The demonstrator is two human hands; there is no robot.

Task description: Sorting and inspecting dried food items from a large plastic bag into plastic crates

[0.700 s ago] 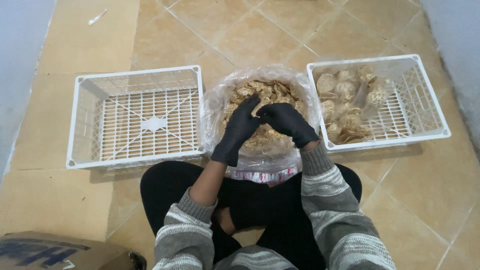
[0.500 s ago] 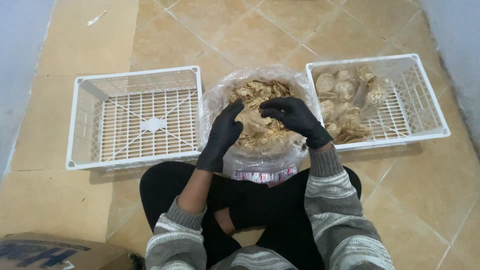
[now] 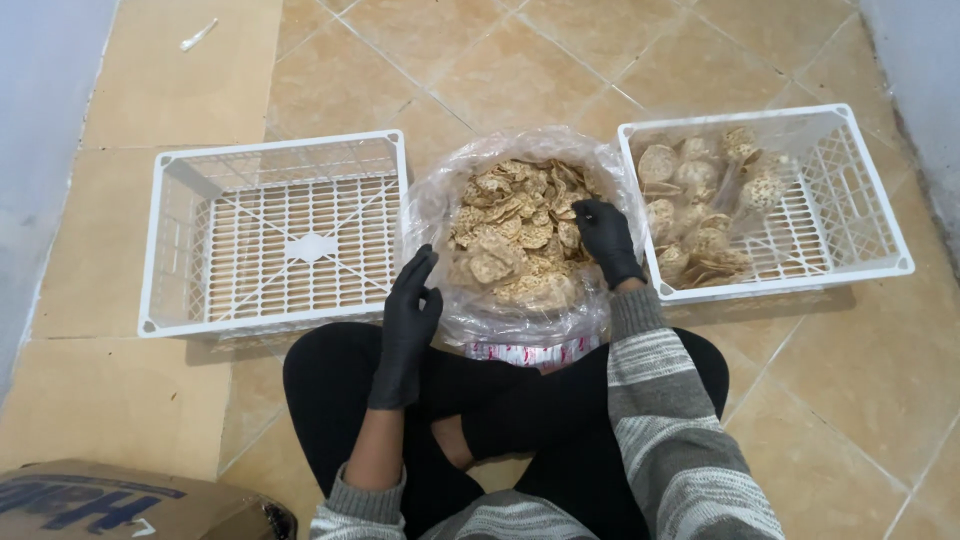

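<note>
At twelve o'clock in the bag: right hand pinching crackers; left hand spread, empty. Next: firm lift needed.

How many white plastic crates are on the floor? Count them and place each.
2. One white crate left of the bag of crackers; another crate right, holding packed crackers.

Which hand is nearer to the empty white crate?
Left. The left hand hovers just off the empty crate, at the bag's near edge; the right hand is inside the bag, on the crackers.
</note>
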